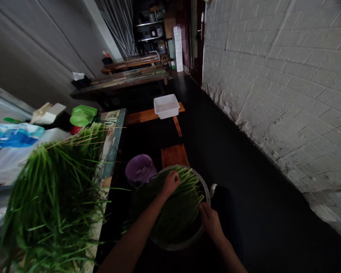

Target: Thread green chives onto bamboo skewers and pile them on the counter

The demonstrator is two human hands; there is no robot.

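A round basin (207, 186) sits low in front of me, filled with long green chives (184, 189) whose pale cut ends point up and to the right. My left hand (170, 183) is over the chives with its fingers curled closed, and a small dark green bit shows at the fingertips. At the basin's right side, my right hand (211, 220) pinches beside the cut ends. What lies between those fingers is too dark to make out. Another big heap of chives (53, 189) hangs over the table at left, with thin pale sticks (74, 142) across its top.
A purple bucket (140, 168) stands just left of the basin. Beyond it are a wooden stool (174, 156) and a white tub (166, 106) on a bench. The worn table (113, 140) bears plastic bags and a green bowl (83, 115). A grey block wall (272, 76) runs along the right.
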